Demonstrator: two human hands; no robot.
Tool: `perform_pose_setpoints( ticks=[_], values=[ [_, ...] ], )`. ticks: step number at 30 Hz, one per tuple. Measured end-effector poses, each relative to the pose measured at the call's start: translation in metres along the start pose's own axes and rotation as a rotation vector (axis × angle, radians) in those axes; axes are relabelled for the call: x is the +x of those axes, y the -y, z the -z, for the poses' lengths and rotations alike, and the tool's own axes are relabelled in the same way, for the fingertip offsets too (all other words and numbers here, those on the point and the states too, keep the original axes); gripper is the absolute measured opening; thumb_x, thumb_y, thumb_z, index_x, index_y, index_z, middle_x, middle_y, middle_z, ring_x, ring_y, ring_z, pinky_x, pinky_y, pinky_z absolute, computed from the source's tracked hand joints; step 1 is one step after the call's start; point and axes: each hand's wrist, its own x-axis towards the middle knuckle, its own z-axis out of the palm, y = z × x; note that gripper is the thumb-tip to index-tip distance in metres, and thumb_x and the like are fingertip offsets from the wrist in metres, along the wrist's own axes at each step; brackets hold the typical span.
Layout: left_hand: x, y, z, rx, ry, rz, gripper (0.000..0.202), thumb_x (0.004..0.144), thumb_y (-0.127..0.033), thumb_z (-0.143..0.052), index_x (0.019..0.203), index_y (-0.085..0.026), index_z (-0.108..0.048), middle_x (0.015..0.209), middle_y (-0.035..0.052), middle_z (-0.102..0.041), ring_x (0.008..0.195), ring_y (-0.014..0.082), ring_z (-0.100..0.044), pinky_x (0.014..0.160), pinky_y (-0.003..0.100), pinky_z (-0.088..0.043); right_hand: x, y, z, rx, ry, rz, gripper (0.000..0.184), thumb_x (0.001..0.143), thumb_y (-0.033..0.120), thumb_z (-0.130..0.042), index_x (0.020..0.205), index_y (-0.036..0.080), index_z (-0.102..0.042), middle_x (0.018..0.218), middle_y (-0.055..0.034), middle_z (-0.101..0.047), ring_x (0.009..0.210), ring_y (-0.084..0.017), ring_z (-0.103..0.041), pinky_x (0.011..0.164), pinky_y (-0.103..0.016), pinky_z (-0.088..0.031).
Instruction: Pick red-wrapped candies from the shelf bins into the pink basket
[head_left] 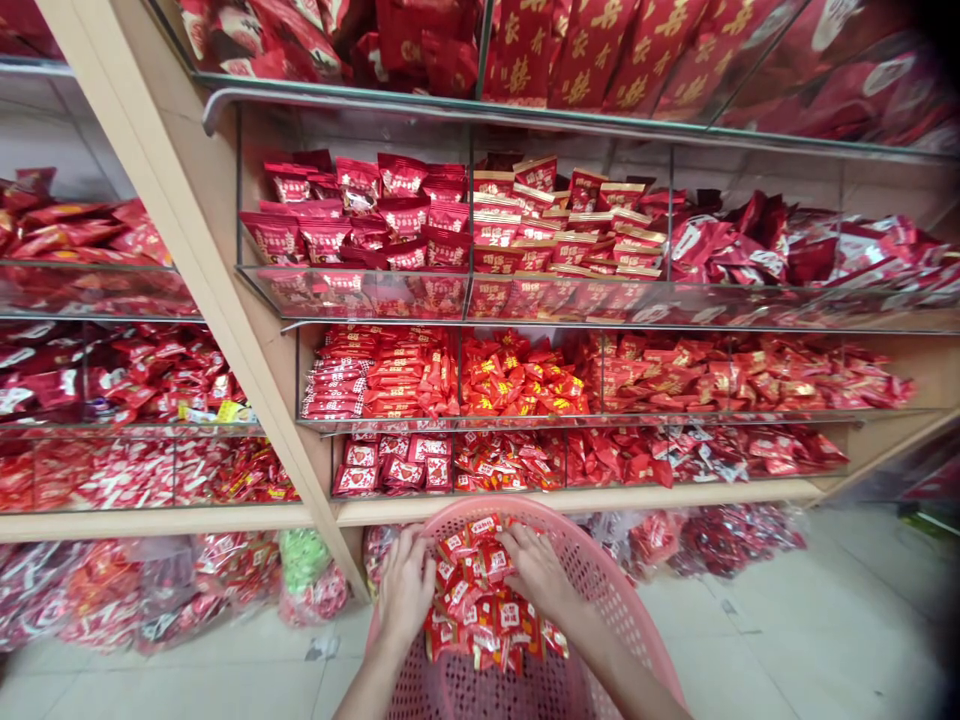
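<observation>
A pink perforated plastic basket (637, 625) stands below the shelves, directly in front of me. Inside it lies a heap of small red wrapped candy packets (480, 590) with white and gold printing. My left hand (405, 585) is at the heap's left edge, near the basket's left wall, its fingers pointing forward and loosely bent. On the other side, my right hand (536, 570) rests against the upper right of the heap with its fingers spread. Both sets of fingertips touch or nearly touch the packets. I cannot make out a single packet gripped in either hand.
Glass-fronted shelves (570, 305) rise ahead, their compartments full of red packets (405, 375). A slanting wooden upright (187, 240) divides them on the left. Clear bags of packets (172, 590) lie on the tiled floor (810, 640) under the bottom shelf, left and right of the basket.
</observation>
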Motion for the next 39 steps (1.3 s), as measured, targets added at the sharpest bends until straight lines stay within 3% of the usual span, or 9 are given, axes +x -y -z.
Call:
perform_pose_setpoints(
  ticks=[7,15,29,33,39],
  values=[
    [0.000,-0.002,0.002,-0.017,0.041,0.023,0.024,0.082,-0.016,-0.040,0.093,-0.023,-0.060,0.114,0.0042,-0.055,0.103,0.0217,-0.051,0.088,0.040,-0.042,-0.005,-0.008,-0.007,-0.009,-0.065,0.024,0.026,0.077,0.016,-0.057,0.102,0.023,-0.059,0.111,-0.0074,-0.057,0.105,-0.024,-0.051,0.086,-0.036,-0.039],
    [0.000,-0.001,0.000,0.001,0.031,0.013,0.024,0.082,-0.017,-0.040,0.094,-0.023,-0.060,0.115,0.0040,-0.055,0.103,0.0213,-0.051,0.088,0.039,-0.043,-0.001,-0.007,-0.009,-0.041,-0.067,-0.029,0.021,0.080,0.022,-0.059,0.100,0.020,-0.061,0.109,-0.0088,-0.059,0.104,-0.026,-0.052,0.088,-0.040,-0.039],
    [-0.001,0.001,-0.001,0.017,0.029,0.012,0.024,0.082,-0.015,-0.041,0.094,-0.023,-0.059,0.114,0.0032,-0.055,0.103,0.0206,-0.051,0.088,0.036,-0.042,0.000,-0.010,-0.008,-0.023,-0.072,-0.021,0.021,0.079,0.026,-0.061,0.099,0.019,-0.061,0.111,-0.0099,-0.059,0.104,-0.026,-0.053,0.086,-0.036,-0.040],
    [-0.001,0.001,-0.002,0.016,0.039,0.015,0.024,0.081,-0.014,-0.040,0.094,-0.023,-0.059,0.114,0.0031,-0.055,0.104,0.0206,-0.050,0.089,0.037,-0.041,0.019,-0.017,0.015,0.047,-0.118,-0.001,0.018,0.083,0.029,-0.056,0.096,0.018,-0.061,0.104,-0.0091,-0.060,0.098,-0.023,-0.054,0.084,-0.032,-0.039],
    [-0.001,0.000,-0.002,0.015,0.028,0.019,0.025,0.081,-0.014,-0.041,0.095,-0.023,-0.059,0.114,0.0032,-0.055,0.102,0.0200,-0.051,0.087,0.036,-0.042,0.081,-0.010,0.047,-0.010,-0.183,-0.033,0.017,0.084,0.028,-0.054,0.097,0.020,-0.060,0.102,-0.0074,-0.060,0.097,-0.021,-0.053,0.080,-0.030,-0.037]
  ],
)
